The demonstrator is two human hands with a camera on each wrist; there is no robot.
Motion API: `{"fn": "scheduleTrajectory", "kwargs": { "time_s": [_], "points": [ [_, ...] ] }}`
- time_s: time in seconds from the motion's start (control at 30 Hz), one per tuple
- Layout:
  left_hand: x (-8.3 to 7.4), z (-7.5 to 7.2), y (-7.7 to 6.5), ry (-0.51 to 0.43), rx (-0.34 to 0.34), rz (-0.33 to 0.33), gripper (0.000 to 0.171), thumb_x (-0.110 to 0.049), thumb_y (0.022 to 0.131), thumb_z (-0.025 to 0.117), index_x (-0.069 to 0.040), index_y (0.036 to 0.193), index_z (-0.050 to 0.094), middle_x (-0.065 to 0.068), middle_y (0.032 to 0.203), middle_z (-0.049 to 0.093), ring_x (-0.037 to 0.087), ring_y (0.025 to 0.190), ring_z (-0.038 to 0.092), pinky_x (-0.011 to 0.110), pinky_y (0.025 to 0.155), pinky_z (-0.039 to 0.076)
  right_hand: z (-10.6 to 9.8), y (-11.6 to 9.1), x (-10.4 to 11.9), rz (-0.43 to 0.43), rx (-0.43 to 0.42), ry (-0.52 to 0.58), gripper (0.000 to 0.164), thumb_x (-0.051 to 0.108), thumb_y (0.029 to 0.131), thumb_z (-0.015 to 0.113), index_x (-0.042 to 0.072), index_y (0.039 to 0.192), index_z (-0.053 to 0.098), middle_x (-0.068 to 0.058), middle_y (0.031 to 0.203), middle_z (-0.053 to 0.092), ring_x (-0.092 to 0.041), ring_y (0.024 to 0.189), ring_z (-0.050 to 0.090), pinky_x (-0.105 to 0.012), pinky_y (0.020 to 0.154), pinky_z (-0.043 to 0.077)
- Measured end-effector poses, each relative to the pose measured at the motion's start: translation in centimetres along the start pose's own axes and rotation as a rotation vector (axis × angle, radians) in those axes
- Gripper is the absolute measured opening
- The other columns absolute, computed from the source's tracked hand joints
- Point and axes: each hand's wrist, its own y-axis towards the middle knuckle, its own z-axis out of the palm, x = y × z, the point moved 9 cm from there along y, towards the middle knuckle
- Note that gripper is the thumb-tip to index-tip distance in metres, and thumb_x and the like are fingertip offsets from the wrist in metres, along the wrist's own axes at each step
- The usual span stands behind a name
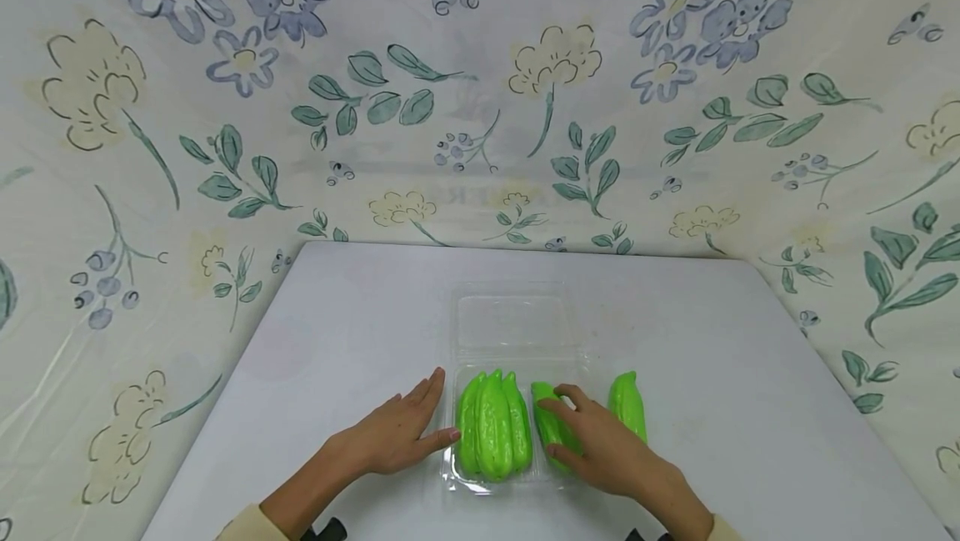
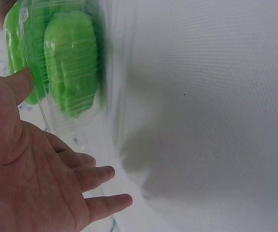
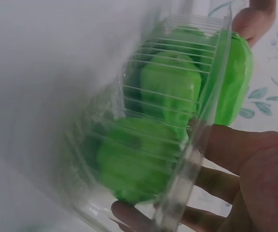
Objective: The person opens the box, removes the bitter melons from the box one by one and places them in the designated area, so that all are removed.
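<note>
A clear plastic clamshell box [image 1: 480, 488] lies opened out, its lid [image 1: 512, 320] spread flat behind it. Three bright green bitter gourds [image 1: 495, 433] lie side by side in its left part. My right hand [image 1: 603, 445] grips another bitter gourd [image 1: 545, 420] in the right part of the box, fingers at its far end and thumb nearer me. In the right wrist view, that gourd [image 3: 139, 159] shows through the ribbed wall. My left hand [image 1: 397, 433] is spread at the box's left side, its thumb at the rim with fingers straight.
One more bitter gourd [image 1: 627, 406] lies on the white table [image 1: 360, 299], right of the box and beyond my right hand. Floral cloth [image 1: 480, 124] hangs behind the table and along both sides.
</note>
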Motion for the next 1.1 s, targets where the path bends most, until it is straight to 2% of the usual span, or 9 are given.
{"fn": "scheduleTrajectory", "kwargs": {
  "time_s": [0.17,0.37,0.67,0.87,1.1],
  "points": [
    [0.0,0.1,0.1,-0.003,-0.003,0.003,0.094,-0.063,0.098,0.042,0.009,0.152,0.018,0.024,0.156,0.025,0.035,0.143,0.028,0.06,0.107,0.032,0.3,0.3,0.2,-0.016,-0.008,-0.01,0.056,0.024,0.088,0.076,0.007,0.137,0.054,-0.021,0.139,0.046,-0.028,0.103,0.064,-0.044,0.082,0.055],
    [-0.1,-0.1,0.0,-0.001,-0.004,0.002,0.093,-0.062,0.098,0.042,0.009,0.152,0.017,0.024,0.156,0.025,0.035,0.143,0.027,0.06,0.107,0.031,0.3,0.2,-0.1,0.001,-0.023,-0.017,0.054,0.026,0.089,0.075,0.008,0.136,0.056,-0.018,0.139,0.047,-0.027,0.107,0.063,-0.043,0.086,0.054],
    [-0.1,-0.1,-0.1,-0.009,-0.001,0.001,0.094,-0.063,0.098,0.041,0.009,0.153,0.016,0.023,0.156,0.025,0.036,0.143,0.027,0.06,0.107,0.031,-0.7,-0.2,0.5,-0.007,-0.071,0.005,0.053,0.022,0.087,0.076,0.008,0.135,0.058,-0.017,0.138,0.048,-0.027,0.107,0.062,-0.044,0.085,0.054],
    [-0.1,-0.1,-0.1,-0.006,-0.001,0.003,0.094,-0.064,0.098,0.04,0.009,0.153,0.016,0.023,0.156,0.025,0.036,0.143,0.026,0.06,0.107,0.03,-1.8,-0.7,0.3,0.018,-0.096,0.035,0.053,0.023,0.089,0.074,0.013,0.137,0.057,-0.013,0.14,0.046,-0.016,0.096,0.063,-0.037,0.077,0.055],
    [-0.2,-0.1,-0.1,-0.008,-0.004,0.005,0.095,-0.064,0.097,0.04,0.01,0.152,0.016,0.025,0.156,0.025,0.037,0.142,0.028,0.06,0.106,0.032,-3.3,-1.4,-0.2,0.012,-0.148,0.067,0.052,0.023,0.09,0.074,0.013,0.138,0.056,-0.01,0.141,0.045,-0.004,0.081,0.053,-0.03,0.071,0.051]
  ]
}}
